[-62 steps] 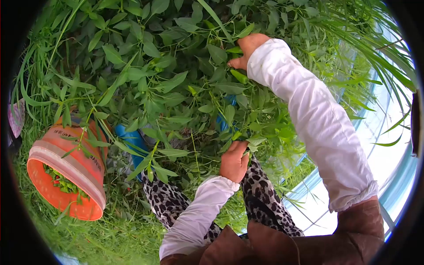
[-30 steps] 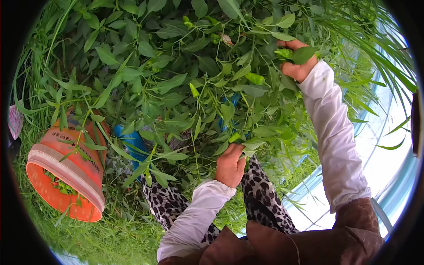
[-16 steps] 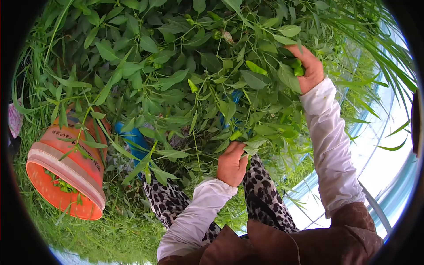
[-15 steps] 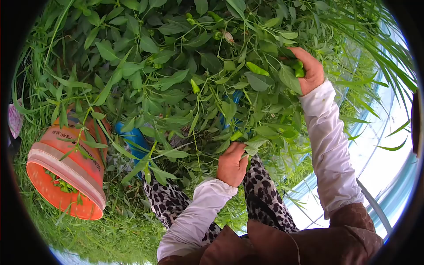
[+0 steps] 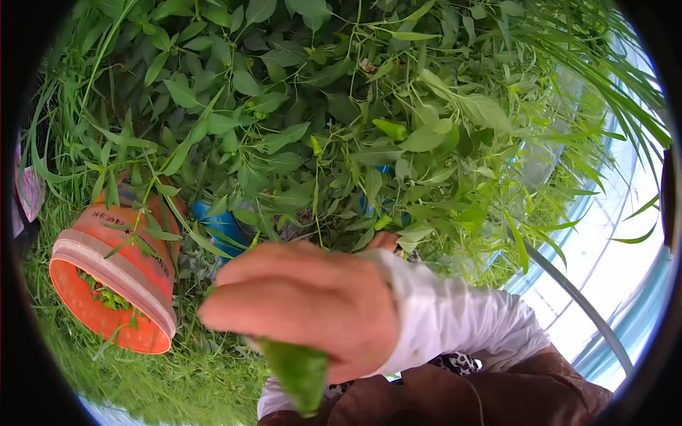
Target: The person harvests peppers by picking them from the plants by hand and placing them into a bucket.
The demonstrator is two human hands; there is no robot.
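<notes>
My right hand is large and close to the camera, right of the bucket, its fingers closed on a green pepper that sticks out below them. Behind it, only a small part of my left hand shows at the foot of the plants, beside a small green pepper; its fingers are mostly hidden. The orange bucket lies tilted at the left, with green and a few red peppers inside. Another green pepper hangs among the leaves.
Dense leafy plants fill the upper view. Blue boots stand among the stems. Long grass hangs at the upper right, above plastic sheeting and a grey pipe. A pink patterned cloth is at the far left.
My right hand has moved from the plants at the upper right down and left toward the bucket, with a green pepper in it. It now covers most of my left hand. The branches have shifted.
</notes>
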